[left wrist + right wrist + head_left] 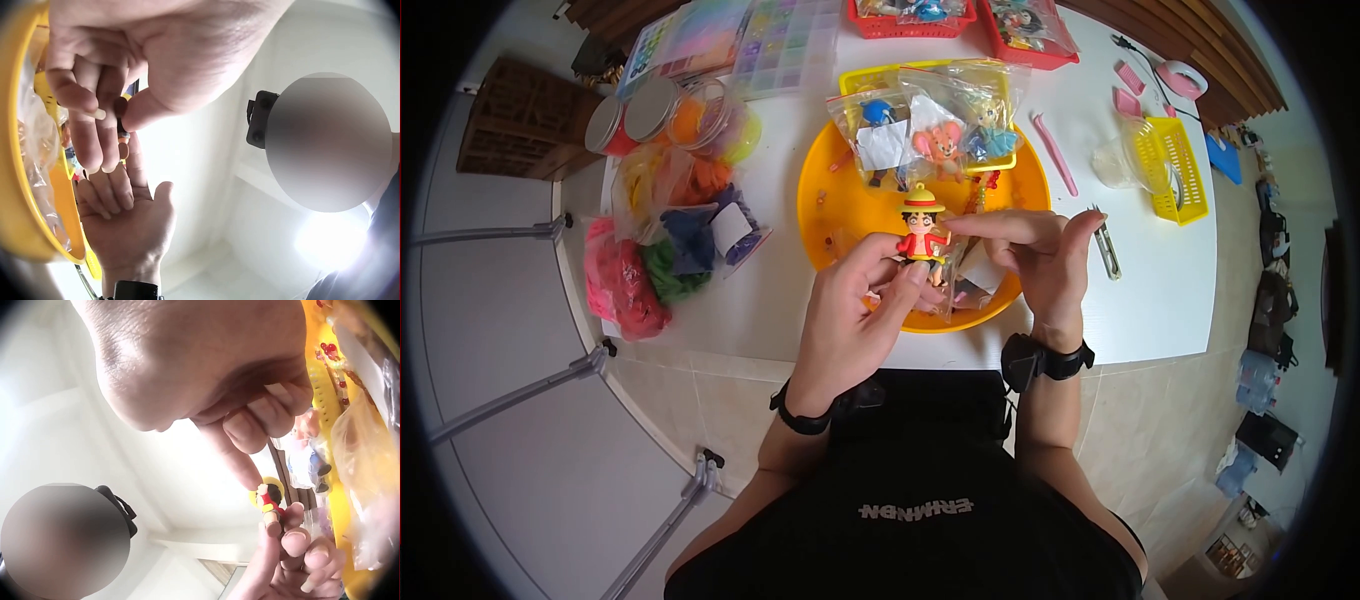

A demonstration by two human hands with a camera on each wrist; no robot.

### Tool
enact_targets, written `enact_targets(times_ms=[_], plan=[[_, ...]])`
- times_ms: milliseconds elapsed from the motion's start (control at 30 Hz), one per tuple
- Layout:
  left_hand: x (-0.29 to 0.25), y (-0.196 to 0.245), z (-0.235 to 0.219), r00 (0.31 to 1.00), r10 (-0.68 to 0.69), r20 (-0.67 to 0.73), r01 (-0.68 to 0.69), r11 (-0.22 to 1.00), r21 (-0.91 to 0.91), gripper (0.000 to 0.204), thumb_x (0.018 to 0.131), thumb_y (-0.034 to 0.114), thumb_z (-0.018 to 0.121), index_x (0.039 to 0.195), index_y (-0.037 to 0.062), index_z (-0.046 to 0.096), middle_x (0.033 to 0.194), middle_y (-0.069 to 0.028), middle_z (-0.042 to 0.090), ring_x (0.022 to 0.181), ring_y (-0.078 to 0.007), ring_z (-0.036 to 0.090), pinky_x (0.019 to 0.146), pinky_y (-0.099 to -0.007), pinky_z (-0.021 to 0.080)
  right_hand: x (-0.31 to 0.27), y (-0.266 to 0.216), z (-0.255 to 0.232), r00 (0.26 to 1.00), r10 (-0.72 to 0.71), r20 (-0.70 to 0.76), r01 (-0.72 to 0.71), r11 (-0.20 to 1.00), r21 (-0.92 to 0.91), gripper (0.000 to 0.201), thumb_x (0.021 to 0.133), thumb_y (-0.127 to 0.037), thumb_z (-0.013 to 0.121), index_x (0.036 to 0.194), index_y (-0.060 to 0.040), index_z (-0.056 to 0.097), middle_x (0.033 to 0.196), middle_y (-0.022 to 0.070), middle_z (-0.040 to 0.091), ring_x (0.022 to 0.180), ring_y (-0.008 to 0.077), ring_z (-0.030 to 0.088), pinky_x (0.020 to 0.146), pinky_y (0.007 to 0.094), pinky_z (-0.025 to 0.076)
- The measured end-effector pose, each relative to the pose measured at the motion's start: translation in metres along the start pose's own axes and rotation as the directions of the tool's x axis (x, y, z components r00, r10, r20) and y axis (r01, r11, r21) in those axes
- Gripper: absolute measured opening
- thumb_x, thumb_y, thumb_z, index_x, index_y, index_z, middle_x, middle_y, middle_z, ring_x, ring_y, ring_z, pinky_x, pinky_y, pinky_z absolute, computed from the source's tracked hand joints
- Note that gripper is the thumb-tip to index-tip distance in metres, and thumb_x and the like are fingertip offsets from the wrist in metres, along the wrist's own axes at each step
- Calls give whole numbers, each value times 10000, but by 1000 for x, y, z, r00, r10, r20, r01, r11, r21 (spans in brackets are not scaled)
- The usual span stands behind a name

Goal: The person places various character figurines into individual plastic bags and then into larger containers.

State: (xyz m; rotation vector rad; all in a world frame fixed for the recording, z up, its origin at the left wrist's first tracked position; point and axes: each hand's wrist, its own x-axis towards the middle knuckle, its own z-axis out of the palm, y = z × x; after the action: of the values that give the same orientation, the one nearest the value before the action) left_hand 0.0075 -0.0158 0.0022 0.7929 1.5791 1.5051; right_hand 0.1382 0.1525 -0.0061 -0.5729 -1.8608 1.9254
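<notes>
My left hand pinches a small figurine by its legs between thumb and fingers, upright over the yellow basin. The figurine has a yellow straw hat with a red band, black hair, an open red vest and a small loop on top. In the right wrist view, the straight index finger of my right hand has its tip right at the figurine, by its raised arm; the other fingers are bent in. Below the hands, the round yellow basin holds clear plastic bags and beaded pieces.
A yellow basket with bagged figures overlaps the basin's far side. Jars and bags of coloured material stand left. Pink tweezers, a metal cutter and another yellow basket lie right. Red baskets are behind.
</notes>
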Motion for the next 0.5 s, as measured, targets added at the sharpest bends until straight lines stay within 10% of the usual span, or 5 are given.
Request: enact_targets(times_ms=[100, 333, 500], plan=[[0, 0, 0, 1000, -4, 6, 4, 1000, -1, 211, 1051, 116, 575, 1160, -65, 578, 910, -142, 756, 862, -178, 764, 769, -267, 574, 0, 4, -2, 1000, 1, 15, 0, 1000, -26, 1236, 902, -842, -100, 1126, -4, 781, 583, -75, 284, 559, 105, 309, 576, 280, 232], [-1, 1, -1, 1000, -3, 4, 3, 1000, -13, 196, 1047, 108, 582, 1147, -61, 575, 914, -134, 749, 865, -179, 763, 770, -271, 579, 1, 2, 2, 992, -121, -25, 120, 992, -31, 337, 996, -222, 637, 1248, -9, 705, 718, -57, 473, 660, 46, 446, 625, 214, 380], [-2, 2, 1, 1000, -3, 10, 3, 1000, -28, 182, 1041, 94, 586, 1140, -59, 574, 924, -130, 747, 860, -177, 761, 774, -273, 584, 1, -5, 3, 997, -29, 66, 29, 1000, 2, 436, 858, 14, 763, 1284, -37, 689, 852, -33, 568, 753, 46, 526, 675, 211, 452]])
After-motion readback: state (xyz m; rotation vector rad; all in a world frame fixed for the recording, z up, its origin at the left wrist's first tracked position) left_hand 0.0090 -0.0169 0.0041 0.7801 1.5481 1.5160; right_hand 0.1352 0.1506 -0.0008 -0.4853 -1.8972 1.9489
